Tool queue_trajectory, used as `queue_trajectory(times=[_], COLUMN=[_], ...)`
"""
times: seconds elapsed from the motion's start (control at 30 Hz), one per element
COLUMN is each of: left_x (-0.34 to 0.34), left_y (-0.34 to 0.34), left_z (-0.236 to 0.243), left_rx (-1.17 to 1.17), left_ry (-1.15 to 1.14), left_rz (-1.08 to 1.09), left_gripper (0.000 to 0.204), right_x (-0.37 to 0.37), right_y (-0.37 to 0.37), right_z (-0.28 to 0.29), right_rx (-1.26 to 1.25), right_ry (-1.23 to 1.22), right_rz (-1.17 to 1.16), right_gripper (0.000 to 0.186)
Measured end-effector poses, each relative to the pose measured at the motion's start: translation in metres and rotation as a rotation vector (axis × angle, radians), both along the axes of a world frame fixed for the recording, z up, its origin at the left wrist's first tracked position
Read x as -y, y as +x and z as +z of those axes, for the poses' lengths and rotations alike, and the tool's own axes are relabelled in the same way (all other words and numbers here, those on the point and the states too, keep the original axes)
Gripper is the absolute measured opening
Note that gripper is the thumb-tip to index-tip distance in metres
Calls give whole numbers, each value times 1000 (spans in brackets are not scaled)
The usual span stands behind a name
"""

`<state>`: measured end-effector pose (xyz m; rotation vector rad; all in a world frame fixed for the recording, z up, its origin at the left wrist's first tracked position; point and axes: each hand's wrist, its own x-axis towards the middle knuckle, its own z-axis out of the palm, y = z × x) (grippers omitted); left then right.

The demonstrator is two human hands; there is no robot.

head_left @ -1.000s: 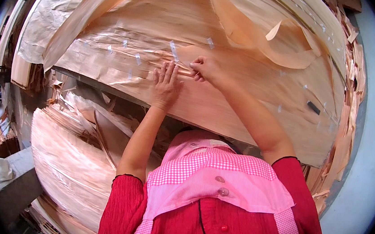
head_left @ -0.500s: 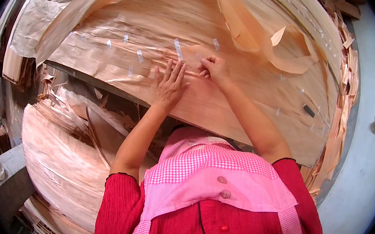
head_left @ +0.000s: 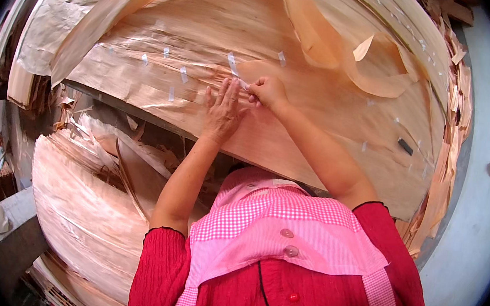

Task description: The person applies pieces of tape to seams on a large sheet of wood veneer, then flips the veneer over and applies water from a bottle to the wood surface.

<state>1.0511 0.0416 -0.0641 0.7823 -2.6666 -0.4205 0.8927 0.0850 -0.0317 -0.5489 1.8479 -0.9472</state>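
A wide sheet of thin wood veneer [head_left: 312, 124] lies before me, dotted with short whitish tape pieces. My left hand [head_left: 222, 112] rests flat on it, fingers stretched out and slightly apart. Just right of those fingertips, my right hand [head_left: 267, 92] is closed in a pinch on a small strip of tape [head_left: 244, 85], which reaches toward the left fingers. Another tape piece [head_left: 232, 64] sticks to the veneer just beyond my left fingertips. Wrinkles run through the sheet around both hands.
Loose veneer strips [head_left: 313, 27] curl over the far part of the sheet. A small black block [head_left: 405, 146] lies at the right. Below left stands a stack of veneer sheets [head_left: 82, 190]; ragged veneer edges [head_left: 450, 131] hang along the right side, beside a pale floor [head_left: 477, 193].
My right hand has moved left, close to the left fingertips, and a strip of tape now shows at its pinch. My left hand stays flat in nearly the same place.
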Motion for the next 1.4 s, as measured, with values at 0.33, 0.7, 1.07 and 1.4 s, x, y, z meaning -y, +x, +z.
queue_trajectory(times=[0.33, 0.7, 1.07, 1.4], left_x=[-3, 243, 409, 11], left_y=[-8, -4, -10, -138], left_z=[23, 64, 136, 306], left_rx=[153, -185, 389, -599], left_ry=[-234, -306, -569, 694], left_rz=[4, 335, 600, -385], left_gripper=[56, 77, 36, 38], right_x=[-12, -86, -120, -171], right_y=[1, -87, -216, -149], right_z=[19, 128, 94, 233], right_rx=[-795, -1346, -1427, -659], right_ry=[242, -298, -51, -791], right_rz=[215, -189, -34, -424], right_gripper=[38, 75, 26, 31])
